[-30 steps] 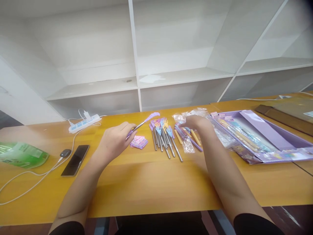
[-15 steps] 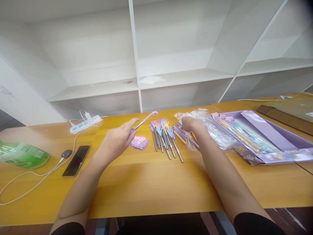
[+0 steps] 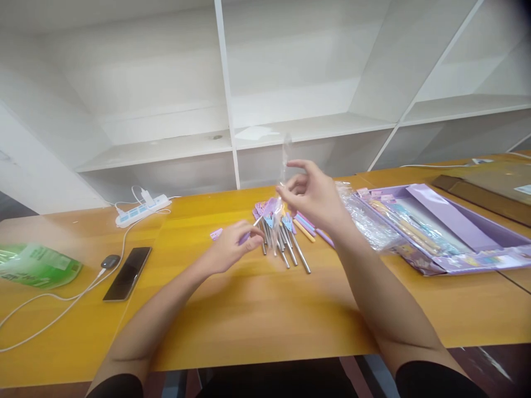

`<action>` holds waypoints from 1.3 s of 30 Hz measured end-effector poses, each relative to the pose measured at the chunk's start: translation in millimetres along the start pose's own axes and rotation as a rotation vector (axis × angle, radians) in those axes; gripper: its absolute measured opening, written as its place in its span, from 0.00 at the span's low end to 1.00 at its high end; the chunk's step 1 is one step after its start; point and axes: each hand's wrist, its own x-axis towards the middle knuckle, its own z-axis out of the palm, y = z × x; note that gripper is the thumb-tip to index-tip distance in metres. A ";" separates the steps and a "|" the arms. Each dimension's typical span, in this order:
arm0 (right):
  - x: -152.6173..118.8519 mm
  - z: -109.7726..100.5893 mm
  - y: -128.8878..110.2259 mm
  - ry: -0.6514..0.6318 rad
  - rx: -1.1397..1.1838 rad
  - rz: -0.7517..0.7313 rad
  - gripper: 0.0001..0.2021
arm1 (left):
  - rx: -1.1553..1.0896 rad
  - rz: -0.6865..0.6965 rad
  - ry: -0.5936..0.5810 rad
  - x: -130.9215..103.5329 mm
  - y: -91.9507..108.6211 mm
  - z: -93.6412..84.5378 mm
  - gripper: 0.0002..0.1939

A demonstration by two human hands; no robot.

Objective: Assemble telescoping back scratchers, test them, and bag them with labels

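Observation:
My left hand point(image 3: 232, 246) is closed around a purple back scratcher point(image 3: 258, 221) with a metal shaft, its head pointing up to the right. In my right hand point(image 3: 313, 193), a clear plastic sleeve point(image 3: 284, 160) is pinched between thumb and fingers, hanging over the table close to the scratcher's head. Beneath lies a pile of back scratchers point(image 3: 296, 251) with colourful hand-shaped heads and silver shafts. Pink-purple cards point(image 3: 215, 234) are mostly hidden behind my left hand. Several coloured tubes point(image 3: 306, 229) rest under my right wrist.
Crumpled clear plastic bags point(image 3: 369, 226) lie beside an open purple box point(image 3: 464, 221) of packaged items on the right. Farther right is brown cardboard point(image 3: 489, 188). To the left are a phone point(image 3: 128, 273), a power strip point(image 3: 143, 210), white cables and a green pouch point(image 3: 41, 265).
My right hand has lifted from the plastic bags and moved left, bringing up a clear sleeve. My left hand has moved right with the back scratcher, toward the sleeve.

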 end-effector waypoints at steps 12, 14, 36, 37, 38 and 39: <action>-2.6 37.4 11.9 0.016 0.004 -0.222 0.16 | -0.602 -0.206 0.380 -4.0 8.7 10.3 0.21; -3.6 45.1 13.9 -0.202 0.074 -0.195 0.15 | -0.631 -0.192 0.409 -6.0 14.8 7.9 0.21; -53.0 33.3 -32.9 -0.036 -0.218 -0.552 0.17 | -0.687 0.023 0.787 -6.1 2.8 -23.3 0.14; -54.8 39.4 -33.0 -0.084 -0.250 -0.564 0.17 | -0.707 0.024 0.795 -7.1 5.1 -25.1 0.15; -55.0 45.7 -31.4 -0.125 -0.272 -0.560 0.17 | -0.722 0.023 0.802 -7.9 7.3 -26.5 0.16; -53.9 51.5 -28.6 -0.156 -0.289 -0.549 0.18 | -0.733 0.019 0.806 -8.5 9.2 -27.5 0.16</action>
